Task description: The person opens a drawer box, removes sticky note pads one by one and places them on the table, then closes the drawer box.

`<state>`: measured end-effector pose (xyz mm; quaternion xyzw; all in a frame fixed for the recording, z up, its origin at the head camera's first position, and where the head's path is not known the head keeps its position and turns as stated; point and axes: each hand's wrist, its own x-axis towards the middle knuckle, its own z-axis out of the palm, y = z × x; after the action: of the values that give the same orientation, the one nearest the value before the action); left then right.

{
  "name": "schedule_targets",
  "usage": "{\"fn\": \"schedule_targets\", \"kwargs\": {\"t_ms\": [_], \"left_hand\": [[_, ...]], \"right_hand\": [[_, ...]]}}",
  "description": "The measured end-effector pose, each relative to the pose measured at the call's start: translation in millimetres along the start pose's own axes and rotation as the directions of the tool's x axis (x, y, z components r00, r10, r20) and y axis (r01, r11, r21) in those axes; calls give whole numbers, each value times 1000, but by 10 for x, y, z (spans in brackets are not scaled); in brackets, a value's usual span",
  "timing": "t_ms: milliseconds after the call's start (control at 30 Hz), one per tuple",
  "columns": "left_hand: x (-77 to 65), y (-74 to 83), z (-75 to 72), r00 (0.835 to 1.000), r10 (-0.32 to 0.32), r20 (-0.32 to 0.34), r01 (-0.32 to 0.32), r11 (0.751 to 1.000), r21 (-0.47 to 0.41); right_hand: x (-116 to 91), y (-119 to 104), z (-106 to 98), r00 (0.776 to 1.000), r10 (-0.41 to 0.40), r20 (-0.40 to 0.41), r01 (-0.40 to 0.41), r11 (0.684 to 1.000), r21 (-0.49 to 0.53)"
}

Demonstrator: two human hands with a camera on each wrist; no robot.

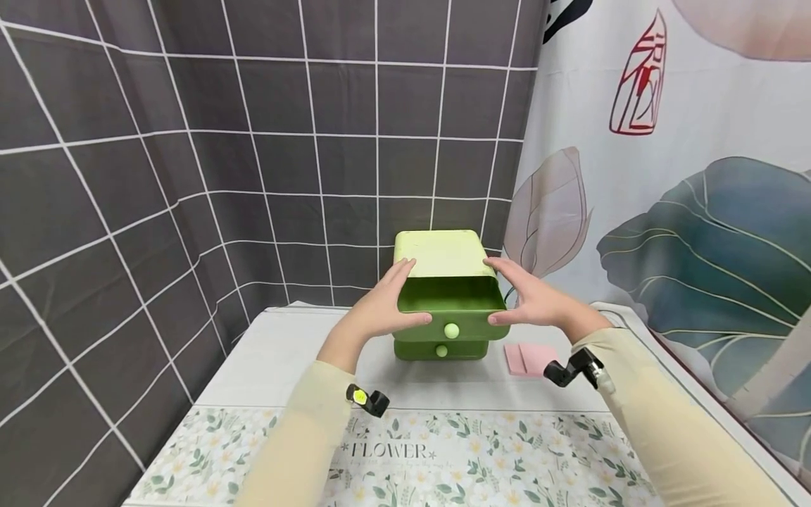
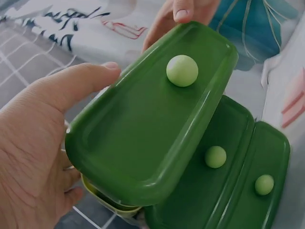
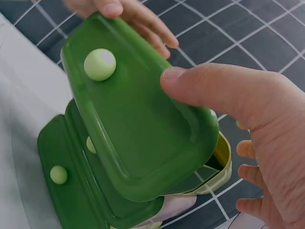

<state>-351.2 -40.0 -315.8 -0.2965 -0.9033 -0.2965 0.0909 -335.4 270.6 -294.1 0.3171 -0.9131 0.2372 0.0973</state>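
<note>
A small chest of drawers (image 1: 441,253) with a pale yellow-green top stands on the table. Its green top drawer (image 1: 472,325) juts out, and its inside shows from above. A round light-green knob (image 2: 182,70) sits on that drawer's front. My left hand (image 1: 378,306) is at the drawer's left end, thumb at the edge of the front. At the other end is my right hand (image 1: 538,299), its thumb on the front near the corner. Both hands have their fingers extended along the chest's sides. Lower drawer fronts (image 2: 209,176) sit further back beneath the top one.
Pink flat pieces (image 1: 531,359) lie on the white table right of the chest. A flower-printed mat (image 1: 443,451) covers the table's near part. Behind and to the left hangs a dark grid-patterned cloth (image 1: 272,162); a leaf-printed curtain (image 1: 557,127) hangs at the right.
</note>
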Motion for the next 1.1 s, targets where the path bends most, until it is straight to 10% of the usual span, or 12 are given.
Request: {"fn": "schedule_targets", "kwargs": {"t_ms": [233,1100], "left_hand": [[48,-1,-53,997,0,82,-10,992,126],[140,-145,-19,997,64,44,-71,982,178]], "right_hand": [[65,-11,6,999,14,49,-10,998,-70],[143,35,119,998,41,-55,-47,993,-110]]}}
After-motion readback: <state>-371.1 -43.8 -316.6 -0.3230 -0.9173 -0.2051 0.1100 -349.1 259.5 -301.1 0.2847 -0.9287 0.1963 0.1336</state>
